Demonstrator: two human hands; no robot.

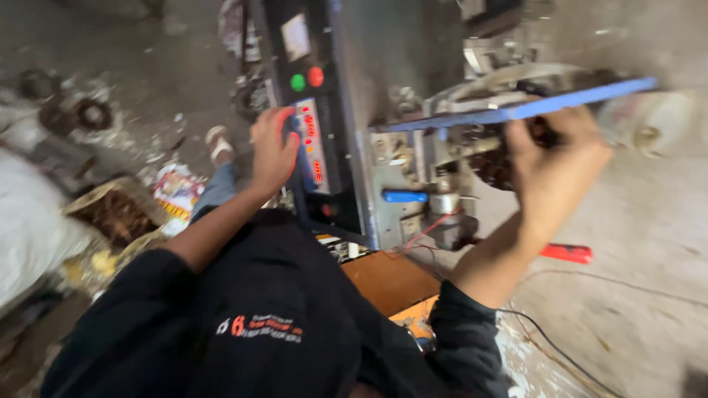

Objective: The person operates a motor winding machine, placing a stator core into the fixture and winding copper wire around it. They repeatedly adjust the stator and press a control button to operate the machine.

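A tall grey machine (391, 66) stands in front of me, with a black control panel (313, 147) carrying red lit digits, a green button (297, 82) and a red button (316, 76). My left hand (271, 151) rests against the panel's left edge, fingers curled on it. My right hand (557, 166) reaches under a blue plate (516, 110) on the machine's right side and closes around a dark clump of material (495, 163) there. The picture is blurred by motion.
A sack of brown material (114, 214) and a colourful packet (177, 193) lie on the dirty floor at left. A red-handled tool (566, 253) and a black cable (560, 354) lie at right. My sandalled foot (218, 144) and an orange board (391, 281) are below.
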